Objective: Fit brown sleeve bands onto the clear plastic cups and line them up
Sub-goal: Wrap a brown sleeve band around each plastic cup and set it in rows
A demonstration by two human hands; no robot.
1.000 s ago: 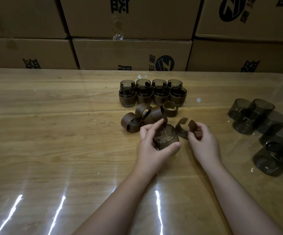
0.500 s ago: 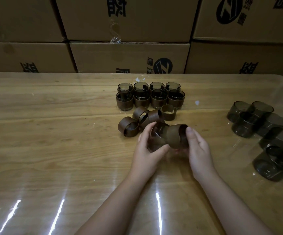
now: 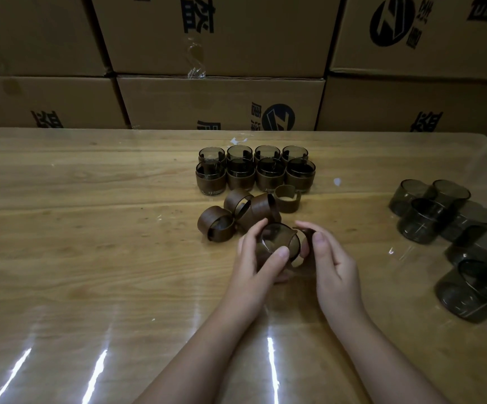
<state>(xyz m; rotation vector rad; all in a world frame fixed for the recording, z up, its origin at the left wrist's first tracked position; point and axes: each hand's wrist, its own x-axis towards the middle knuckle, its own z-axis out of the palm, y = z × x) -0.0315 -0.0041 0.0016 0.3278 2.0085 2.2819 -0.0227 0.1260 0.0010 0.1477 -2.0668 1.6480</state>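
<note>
Head view: near the desk's [image 3: 90,258] middle, our left hand [image 3: 251,259] holds the cup [image 3: 277,243] in curled fingers, and our right hand [image 3: 335,262] pinches the brown band [image 3: 309,233] against its side. We fear the split band may spring off or seat crooked if either grip slackens.

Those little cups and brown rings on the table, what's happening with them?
A person is dressing cups by hand. The left hand grips a clear cup while the right hand works a brown sleeve band around it; it does not look seated yet. Eight finished cups stand in two rows of four farther back on the table, four loose bands lie just in front of them, and bare cups wait at the right.
</note>
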